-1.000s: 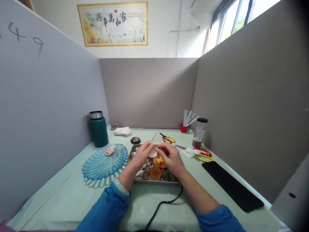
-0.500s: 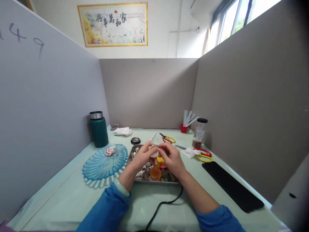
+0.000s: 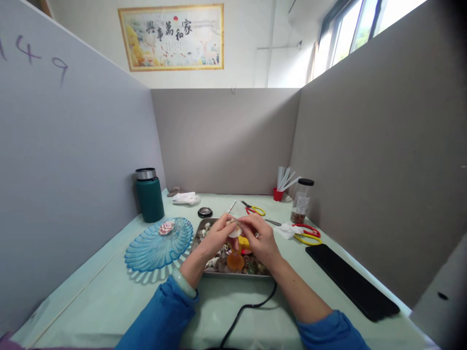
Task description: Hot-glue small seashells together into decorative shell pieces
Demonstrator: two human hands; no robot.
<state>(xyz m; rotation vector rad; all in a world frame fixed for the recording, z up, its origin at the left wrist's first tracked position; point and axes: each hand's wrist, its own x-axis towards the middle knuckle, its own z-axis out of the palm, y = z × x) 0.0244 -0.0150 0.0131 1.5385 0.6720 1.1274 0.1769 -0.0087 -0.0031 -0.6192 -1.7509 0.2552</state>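
1. We see grey partitions (image 3: pixel 226 141) on three sides.
2. Between them we have a pale green table (image 3: pixel 91 301).
3. Near its middle we find a metal tray (image 3: pixel 237 276) of small mixed pieces (image 3: pixel 213 266), under both hands.
4. Left of the tray we see a blue fluted plate (image 3: pixel 153 253).
5. To the right we note a black slab (image 3: pixel 350 279), lying flat.
6. Behind the plate we see a green bottle (image 3: pixel 150 201), upright.
7. We watch the left hand (image 3: pixel 213 238) pinch a pale shell narrowly between thumb and fingers.
8. The right hand (image 3: pixel 261 239) has its fingers drawn together at the shell's edge; we cannot tell whether they grip it.
9. Smallest, we see that pale shell (image 3: pixel 235 232) itself, held above the tray between both hands.
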